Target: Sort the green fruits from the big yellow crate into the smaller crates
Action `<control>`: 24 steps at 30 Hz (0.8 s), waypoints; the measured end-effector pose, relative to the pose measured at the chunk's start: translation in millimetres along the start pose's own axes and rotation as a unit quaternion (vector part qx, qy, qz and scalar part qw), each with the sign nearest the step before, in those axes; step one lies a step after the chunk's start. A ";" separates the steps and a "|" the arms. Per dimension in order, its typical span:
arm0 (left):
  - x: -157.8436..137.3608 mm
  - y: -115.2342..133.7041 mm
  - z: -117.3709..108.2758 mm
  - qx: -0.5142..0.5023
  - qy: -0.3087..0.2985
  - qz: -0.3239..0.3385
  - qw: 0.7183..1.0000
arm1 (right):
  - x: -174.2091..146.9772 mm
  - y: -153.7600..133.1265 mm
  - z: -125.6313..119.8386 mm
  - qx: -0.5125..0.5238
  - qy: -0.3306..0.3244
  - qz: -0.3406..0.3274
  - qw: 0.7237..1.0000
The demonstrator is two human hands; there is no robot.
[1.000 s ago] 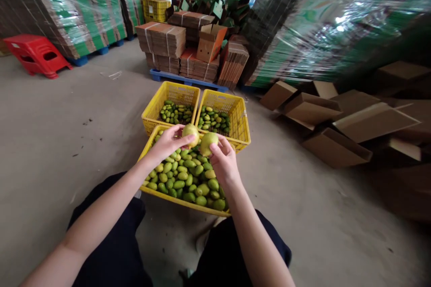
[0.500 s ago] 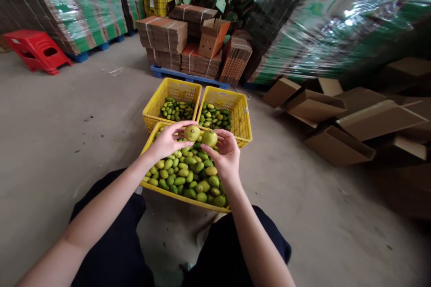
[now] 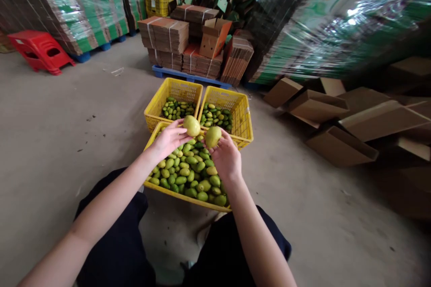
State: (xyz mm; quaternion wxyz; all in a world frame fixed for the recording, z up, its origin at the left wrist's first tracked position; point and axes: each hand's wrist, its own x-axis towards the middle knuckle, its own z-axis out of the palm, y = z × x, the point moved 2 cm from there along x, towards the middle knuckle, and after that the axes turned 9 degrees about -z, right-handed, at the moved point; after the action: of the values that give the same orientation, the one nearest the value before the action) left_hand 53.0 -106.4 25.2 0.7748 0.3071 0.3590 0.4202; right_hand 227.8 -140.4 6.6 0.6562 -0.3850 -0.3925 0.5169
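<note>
My left hand [image 3: 171, 138] holds a yellow-green lemon [image 3: 191, 126] at its fingertips. In my right hand [image 3: 226, 154] is a second yellow-green lemon [image 3: 213, 136], cradled by the fingers with its side facing up. The two lemons are close to each other but apart. Both hands hover over the near yellow crate [image 3: 182, 197], which is filled with many green and yellowish lemons [image 3: 183, 172]. My hands and forearms cover parts of that crate's far and right sides.
Two more yellow crates, one at left [image 3: 153, 114] and one at right [image 3: 244, 119], stand just beyond, partly filled with green lemons. Flattened cartons [image 3: 164, 36] sit on a blue pallet [image 3: 191, 75]. Open cardboard boxes [image 3: 350, 143] lie at right; a red stool [image 3: 40, 49] stands at left.
Both lemons have turned in my fingers: their ends faced me before, and now their sides show. The left lemon is slightly higher, and my right hand has rolled more palm-up.
</note>
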 end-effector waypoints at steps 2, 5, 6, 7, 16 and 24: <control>-0.3 -0.4 2.5 -0.037 -0.023 -0.053 0.998 | 1.3 2.8 0.9 0.030 -0.012 0.034 0.999; -1.8 -2.0 8.0 -0.063 -0.019 -0.072 0.995 | 0.4 6.7 3.9 0.046 0.024 0.038 0.998; -2.3 -3.0 9.9 -0.068 -0.014 -0.074 0.995 | -0.3 7.9 5.6 0.043 0.029 0.031 0.998; -2.5 -4.1 11.7 -0.074 -0.011 -0.077 0.994 | -1.0 9.2 7.6 0.038 0.026 0.024 0.999; 8.8 -15.9 6.2 -0.193 0.081 -0.167 0.963 | -1.6 25.8 10.3 -0.029 0.071 0.069 0.995; 11.0 -20.0 0.7 -0.200 0.114 -0.172 0.958 | -0.6 23.6 10.0 -0.026 0.008 0.091 0.995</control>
State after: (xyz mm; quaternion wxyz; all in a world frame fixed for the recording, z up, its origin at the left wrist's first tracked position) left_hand 66.5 -106.0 6.8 0.8350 0.0292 0.4007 0.3760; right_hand 209.7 -135.9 -10.9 0.5995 -0.4401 -0.3634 0.5611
